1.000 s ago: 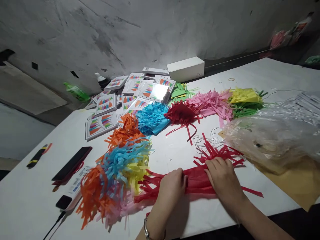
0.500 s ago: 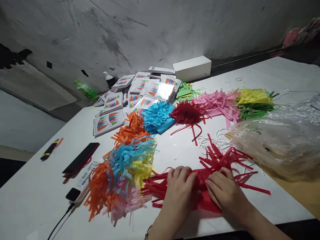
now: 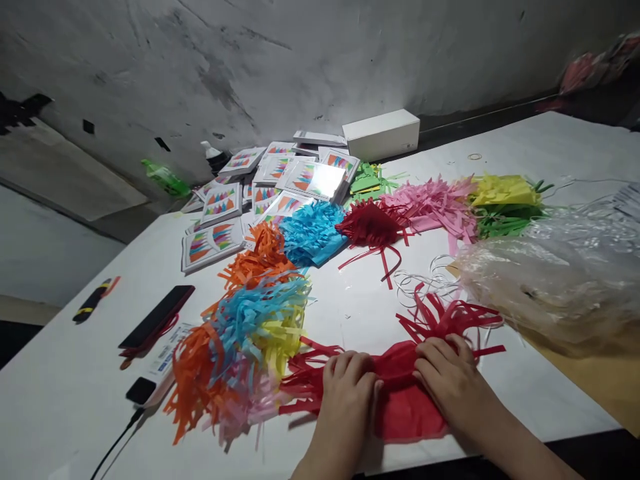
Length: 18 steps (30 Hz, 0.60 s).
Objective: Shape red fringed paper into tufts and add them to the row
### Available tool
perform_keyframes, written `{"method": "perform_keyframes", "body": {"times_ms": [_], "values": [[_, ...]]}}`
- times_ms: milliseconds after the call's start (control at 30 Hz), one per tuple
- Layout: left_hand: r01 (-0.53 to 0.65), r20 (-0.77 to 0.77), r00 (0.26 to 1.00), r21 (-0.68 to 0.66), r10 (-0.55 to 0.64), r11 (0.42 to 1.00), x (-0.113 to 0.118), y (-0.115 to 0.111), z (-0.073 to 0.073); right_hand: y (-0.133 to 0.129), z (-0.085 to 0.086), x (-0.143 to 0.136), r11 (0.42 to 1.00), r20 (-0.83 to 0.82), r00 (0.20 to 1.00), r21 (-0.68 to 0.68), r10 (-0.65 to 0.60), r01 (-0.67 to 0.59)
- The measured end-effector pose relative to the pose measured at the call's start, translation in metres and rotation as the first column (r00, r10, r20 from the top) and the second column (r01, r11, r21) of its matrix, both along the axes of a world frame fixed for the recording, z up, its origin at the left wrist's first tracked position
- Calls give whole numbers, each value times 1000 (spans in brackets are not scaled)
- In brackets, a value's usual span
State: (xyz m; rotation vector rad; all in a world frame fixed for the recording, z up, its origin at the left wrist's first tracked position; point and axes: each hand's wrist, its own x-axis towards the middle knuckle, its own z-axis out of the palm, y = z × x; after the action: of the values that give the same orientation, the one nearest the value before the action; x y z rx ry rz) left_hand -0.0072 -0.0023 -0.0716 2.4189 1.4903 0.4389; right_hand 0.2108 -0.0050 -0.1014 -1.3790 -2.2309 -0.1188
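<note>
Red tissue paper (image 3: 407, 407) with fringed ends lies at the table's near edge, its middle a flat sheet. My left hand (image 3: 349, 393) grips its left part, fingers curled over the paper. On the right side my right hand (image 3: 447, 373) has its fingers bent over the same paper, near the upper fringe. Red strips spread out left of my left hand and above my right hand. What lies under both palms is hidden.
Orange, blue, yellow and pink fringes (image 3: 260, 313) lie to the left. Behind are a dark red bundle (image 3: 370, 223), printed packets (image 3: 215, 243) and a white box (image 3: 383, 133). Plastic bags (image 3: 545, 280) lie right, a black phone (image 3: 157, 317) left.
Both hands are slightly lower and farther apart at the fingertips. More of the flat red sheet shows between them, and the right-hand strips have shifted. The view has moved slightly.
</note>
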Motion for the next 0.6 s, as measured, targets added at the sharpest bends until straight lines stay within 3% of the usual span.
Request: {"method": "perform_keyframes", "body": {"times_ms": [167, 300, 400, 467, 533, 600], "values": [[-185, -131, 976, -80, 173, 980, 7, 10, 8, 16, 5, -11, 986, 53, 988, -72, -144, 147], [-215, -228, 955, -85, 192, 973, 14, 17, 11, 18, 14, -10, 975, 66, 975, -64, -210, 215], [-194, -222, 960, -82, 172, 977, 13, 19, 11, 12, 18, -6, 1000, 48, 999, -23, 8, -6], [-187, -190, 966, -55, 174, 981, 10, 18, 10, 8, 16, -6, 981, 52, 980, 17, 190, -191], [-175, -126, 977, -7, 173, 985, 8, 15, 7, 6, 10, -8, 968, 58, 968, 50, 245, -248], [-136, -42, 989, 64, 139, 989, 8, 12, 4, 6, 6, -11, 975, 44, 976, 53, 213, -216]]}}
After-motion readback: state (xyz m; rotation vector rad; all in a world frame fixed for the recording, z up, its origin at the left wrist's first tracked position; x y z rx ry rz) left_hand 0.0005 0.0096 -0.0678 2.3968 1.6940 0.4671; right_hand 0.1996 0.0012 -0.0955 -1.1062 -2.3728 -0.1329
